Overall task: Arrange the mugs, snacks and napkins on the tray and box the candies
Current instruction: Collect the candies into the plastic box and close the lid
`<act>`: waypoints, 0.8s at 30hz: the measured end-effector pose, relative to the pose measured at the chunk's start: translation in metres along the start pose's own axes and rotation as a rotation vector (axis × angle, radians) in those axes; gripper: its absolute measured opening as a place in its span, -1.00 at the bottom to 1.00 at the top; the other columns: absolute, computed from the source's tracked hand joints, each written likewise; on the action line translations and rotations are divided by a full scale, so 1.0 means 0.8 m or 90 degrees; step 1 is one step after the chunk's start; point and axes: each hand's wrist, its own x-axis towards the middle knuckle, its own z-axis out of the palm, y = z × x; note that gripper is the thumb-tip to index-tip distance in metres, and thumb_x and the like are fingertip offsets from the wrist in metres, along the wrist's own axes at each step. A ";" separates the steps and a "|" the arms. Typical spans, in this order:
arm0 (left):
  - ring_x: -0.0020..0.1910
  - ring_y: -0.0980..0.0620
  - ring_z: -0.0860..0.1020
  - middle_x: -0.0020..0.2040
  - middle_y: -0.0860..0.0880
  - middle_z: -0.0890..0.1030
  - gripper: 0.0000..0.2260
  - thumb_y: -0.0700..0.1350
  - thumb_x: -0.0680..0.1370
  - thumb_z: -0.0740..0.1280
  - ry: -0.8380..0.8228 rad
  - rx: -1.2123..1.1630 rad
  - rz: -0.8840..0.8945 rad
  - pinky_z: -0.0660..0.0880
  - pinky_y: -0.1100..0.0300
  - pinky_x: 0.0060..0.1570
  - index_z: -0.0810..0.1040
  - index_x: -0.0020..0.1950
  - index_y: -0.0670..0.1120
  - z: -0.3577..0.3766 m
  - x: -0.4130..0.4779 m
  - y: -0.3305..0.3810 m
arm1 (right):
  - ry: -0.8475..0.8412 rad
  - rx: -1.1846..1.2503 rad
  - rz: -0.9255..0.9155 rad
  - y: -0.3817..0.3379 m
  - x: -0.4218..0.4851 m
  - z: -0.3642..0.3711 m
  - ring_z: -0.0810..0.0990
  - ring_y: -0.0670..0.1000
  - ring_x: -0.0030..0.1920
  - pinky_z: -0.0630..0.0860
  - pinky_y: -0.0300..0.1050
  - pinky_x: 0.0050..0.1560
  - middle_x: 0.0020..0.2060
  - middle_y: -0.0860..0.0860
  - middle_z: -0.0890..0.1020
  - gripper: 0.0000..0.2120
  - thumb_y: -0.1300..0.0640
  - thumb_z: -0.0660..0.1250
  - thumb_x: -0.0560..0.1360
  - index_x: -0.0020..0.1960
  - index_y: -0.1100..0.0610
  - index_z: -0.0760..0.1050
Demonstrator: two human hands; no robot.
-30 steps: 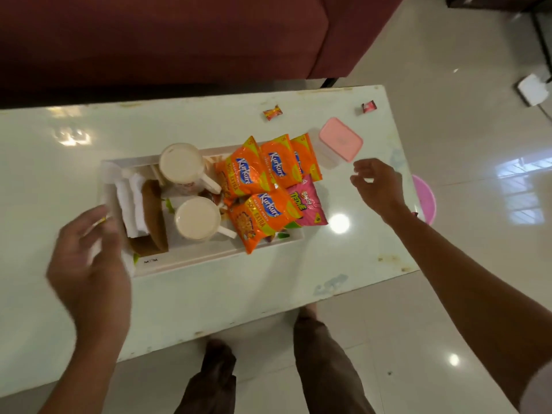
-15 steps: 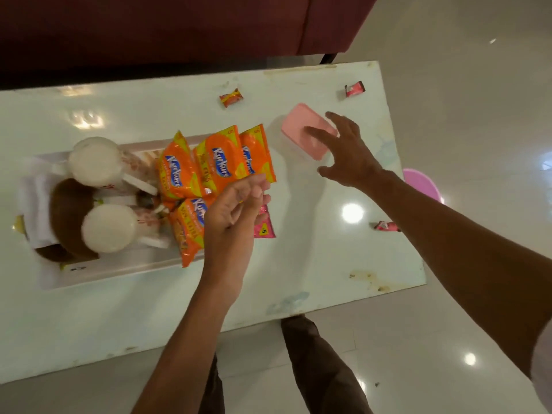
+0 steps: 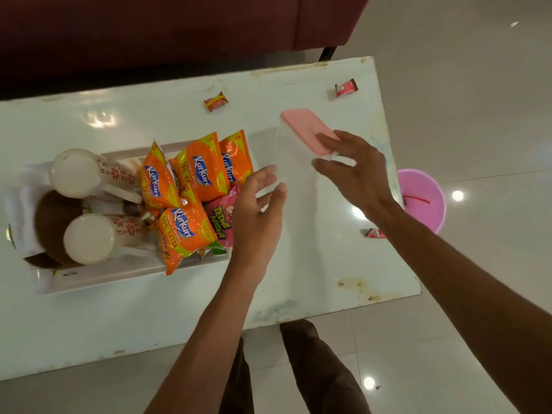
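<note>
My right hand [image 3: 354, 167] grips the clear candy box with the pink lid [image 3: 301, 128], fingers on the lid and thumb against its side, near the table's right end. Just left of the box, my left hand [image 3: 258, 206] is open with fingers straight, fingertips at its wall. Three wrapped candies lie loose: a red-yellow one [image 3: 215, 101], a red one [image 3: 346, 88] at the far right corner, and another red one [image 3: 375, 233] by my right forearm. The white tray [image 3: 134, 273] holds two mugs [image 3: 76, 173] [image 3: 89, 239], orange snack packets [image 3: 203, 174], a pink packet [image 3: 224, 222] and white napkins [image 3: 16, 204].
The white table [image 3: 313, 264] ends just right of the box. A pink bucket [image 3: 424, 204] stands on the floor beyond that edge. A maroon sofa [image 3: 179, 31] runs along the far side. A brown round item [image 3: 50, 213] lies on the tray under the mugs.
My right hand reached the pink-lidded box and took hold of it, tilting it toward me. My left hand swung from the tray's left end across to the box's left side.
</note>
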 end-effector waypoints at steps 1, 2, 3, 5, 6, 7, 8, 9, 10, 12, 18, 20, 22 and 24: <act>0.22 0.06 0.60 0.28 0.02 0.58 -0.68 -0.04 0.61 0.37 0.009 -0.004 -0.003 0.59 0.10 0.16 0.51 0.36 0.04 0.006 0.003 0.001 | 0.013 0.030 0.021 -0.007 -0.013 -0.010 0.52 -0.19 0.18 0.37 -0.64 -0.06 0.32 -0.04 0.53 -0.56 0.10 0.53 0.39 0.26 0.01 0.60; 0.23 0.07 0.60 0.30 0.02 0.57 -0.64 -0.01 0.60 0.38 0.005 -0.024 -0.015 0.58 0.14 0.14 0.48 0.40 0.06 0.010 0.006 0.002 | 0.017 0.065 0.036 -0.015 -0.026 -0.020 0.53 -0.22 0.18 0.38 -0.62 -0.03 0.31 -0.09 0.54 -0.57 0.09 0.52 0.40 0.26 -0.03 0.60; 0.24 0.07 0.60 0.32 0.02 0.56 -0.60 0.02 0.59 0.38 -0.013 -0.061 -0.037 0.58 0.15 0.14 0.45 0.42 0.08 0.015 0.008 0.004 | 0.013 0.102 0.044 -0.022 -0.039 -0.030 0.55 -0.22 0.19 0.42 -0.57 0.02 0.30 -0.13 0.55 -0.57 0.09 0.52 0.40 0.26 -0.05 0.60; 0.25 0.04 0.61 0.31 0.02 0.61 -0.55 0.06 0.56 0.40 -0.073 -0.172 -0.094 0.59 0.14 0.15 0.42 0.44 0.10 0.023 0.013 0.011 | -0.011 0.163 0.044 -0.035 -0.064 -0.046 0.57 -0.18 0.20 0.48 -0.48 0.02 0.26 -0.14 0.58 -0.58 0.13 0.52 0.41 0.25 -0.06 0.60; 0.23 0.03 0.63 0.26 0.02 0.65 -0.54 0.07 0.55 0.40 -0.103 -0.234 -0.124 0.61 0.15 0.11 0.43 0.44 0.09 0.025 0.015 0.014 | -0.026 0.175 0.042 -0.039 -0.074 -0.051 0.59 -0.19 0.17 0.50 -0.47 -0.04 0.24 -0.14 0.60 -0.59 0.15 0.51 0.42 0.24 -0.06 0.60; 0.20 0.02 0.65 0.21 0.03 0.68 -0.54 0.06 0.55 0.40 -0.128 -0.286 -0.145 0.62 0.16 0.05 0.44 0.43 0.07 0.025 0.017 0.017 | -0.041 0.182 0.041 -0.043 -0.082 -0.054 0.60 -0.20 0.14 0.50 -0.47 -0.12 0.22 -0.13 0.61 -0.60 0.16 0.51 0.42 0.24 -0.06 0.60; 0.18 0.01 0.67 0.18 0.03 0.70 -0.55 0.04 0.55 0.40 -0.150 -0.320 -0.155 0.62 0.15 -0.01 0.46 0.43 0.06 0.025 0.018 0.020 | -0.052 0.193 0.042 -0.045 -0.089 -0.056 0.61 -0.21 0.11 0.50 -0.48 -0.19 0.21 -0.12 0.62 -0.60 0.16 0.50 0.43 0.24 -0.05 0.60; 0.16 0.00 0.68 0.16 0.02 0.71 -0.57 0.02 0.55 0.40 -0.167 -0.340 -0.158 0.62 0.14 -0.04 0.48 0.41 0.06 0.024 0.018 0.021 | -0.059 0.202 0.043 -0.046 -0.094 -0.058 0.61 -0.22 0.11 0.49 -0.49 -0.22 0.21 -0.12 0.62 -0.61 0.15 0.49 0.44 0.24 -0.04 0.60; 0.16 -0.01 0.68 0.16 0.02 0.71 -0.60 0.00 0.55 0.41 -0.182 -0.352 -0.159 0.62 0.12 -0.04 0.50 0.39 0.06 0.022 0.018 0.021 | -0.060 0.199 0.041 -0.047 -0.098 -0.058 0.61 -0.23 0.12 0.50 -0.48 -0.22 0.22 -0.13 0.61 -0.63 0.12 0.48 0.45 0.25 -0.04 0.59; 0.15 -0.03 0.68 0.16 0.00 0.71 -0.64 -0.06 0.56 0.41 -0.199 -0.363 -0.159 0.63 0.09 -0.03 0.53 0.36 0.06 0.017 0.018 0.019 | -0.052 0.170 0.034 -0.049 -0.102 -0.058 0.59 -0.27 0.14 0.54 -0.46 -0.18 0.25 -0.20 0.58 -0.65 0.01 0.45 0.44 0.23 -0.03 0.61; 0.13 -0.03 0.69 0.14 -0.02 0.72 -0.51 -0.02 0.48 0.45 -0.205 -0.386 -0.158 0.64 0.05 -0.03 0.50 0.41 0.01 -0.002 0.016 0.018 | -0.046 0.043 -0.114 -0.056 -0.103 -0.053 0.59 -0.25 0.18 0.55 -0.31 0.14 0.17 -0.11 0.63 -0.66 -0.01 0.41 0.47 0.22 0.04 0.60; 0.11 -0.03 0.70 0.13 -0.02 0.72 -0.43 0.00 0.44 0.45 -0.201 -0.391 -0.159 0.64 0.05 -0.06 0.47 0.44 0.00 -0.006 0.017 0.019 | -0.043 -0.006 -0.159 -0.056 -0.102 -0.052 0.58 -0.21 0.22 0.53 -0.31 0.18 0.20 -0.08 0.62 -0.62 -0.03 0.43 0.46 0.24 0.06 0.59; 0.10 -0.04 0.70 0.13 -0.03 0.72 -0.38 0.01 0.42 0.45 -0.205 -0.393 -0.156 0.65 0.05 -0.08 0.44 0.47 -0.02 -0.007 0.018 0.020 | -0.022 -0.021 -0.184 -0.057 -0.103 -0.050 0.58 -0.21 0.22 0.53 -0.32 0.17 0.19 -0.11 0.61 -0.62 -0.05 0.42 0.47 0.24 0.05 0.58; 0.09 -0.04 0.71 0.12 -0.02 0.72 -0.35 0.01 0.41 0.45 -0.209 -0.384 -0.152 0.65 0.06 -0.09 0.41 0.50 -0.04 -0.009 0.019 0.022 | 0.005 -0.036 -0.219 -0.058 -0.105 -0.045 0.59 -0.17 0.22 0.55 -0.29 0.16 0.18 -0.11 0.60 -0.64 -0.02 0.40 0.50 0.24 0.08 0.58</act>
